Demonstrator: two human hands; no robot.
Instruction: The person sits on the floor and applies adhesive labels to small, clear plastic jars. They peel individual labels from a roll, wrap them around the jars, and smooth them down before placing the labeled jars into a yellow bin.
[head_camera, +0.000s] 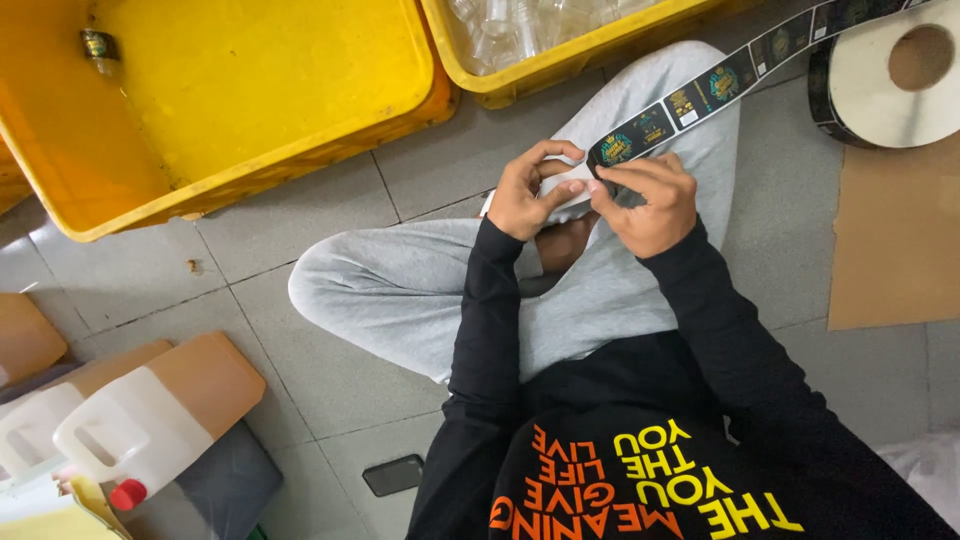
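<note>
I sit cross-legged on a tiled floor. My left hand (525, 190) and my right hand (650, 200) meet above my grey-trousered knee. Both pinch the end of a strip of dark round-patterned labels (700, 95) that runs up and right to a large label roll (885, 75) lying on the floor. A small white or clear object (572, 192) sits between my fingers under the strip; what it is stays unclear.
A large yellow crate (260, 140) at top left holds one small labelled bottle (100, 48). A second yellow crate (560, 65) holds several clear bottles. Cardboard (895, 240) lies at right. Jugs of amber liquid (150, 415) stand at lower left, a dark phone (393, 475) on the floor.
</note>
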